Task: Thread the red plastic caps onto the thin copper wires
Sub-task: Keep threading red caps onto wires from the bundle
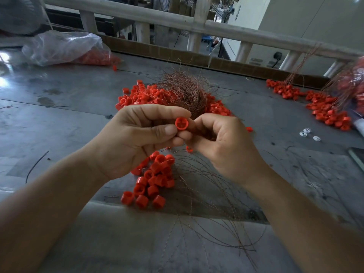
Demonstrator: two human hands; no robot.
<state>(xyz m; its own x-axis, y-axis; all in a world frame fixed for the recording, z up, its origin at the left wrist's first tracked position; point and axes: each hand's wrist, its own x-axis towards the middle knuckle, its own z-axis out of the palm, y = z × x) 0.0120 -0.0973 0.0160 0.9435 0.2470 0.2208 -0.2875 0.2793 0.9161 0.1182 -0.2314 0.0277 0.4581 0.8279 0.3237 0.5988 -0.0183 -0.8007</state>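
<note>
Cap in hand: your left hand (136,140) pinches one red cap (181,123) between thumb and forefinger at the centre of the frame, its open end with the cross-shaped inner rib turned towards you.
Left grip: closed on the cap's side wall.
Right grip: your right hand (226,144) has its fingers curled in against the cap's right side; whether they pinch a wire end there, I cannot tell.
Cap handling: it looks light, rigid and smooth, so it probably slips or spins under a loose pinch; hold it by the outer wall and keep the opening free.
Wire handling: the copper wires (206,194) fanning across the lower centre look hair-thin and springy, likely to kink; take one close to its tip so it stays straight enough to aim.
Supply: loose caps (136,95) and a tangled wire bundle (185,91) lie on the bench (69,115) just above your hands.
Finished pile: threaded caps (155,178) sit below your left hand.
</note>
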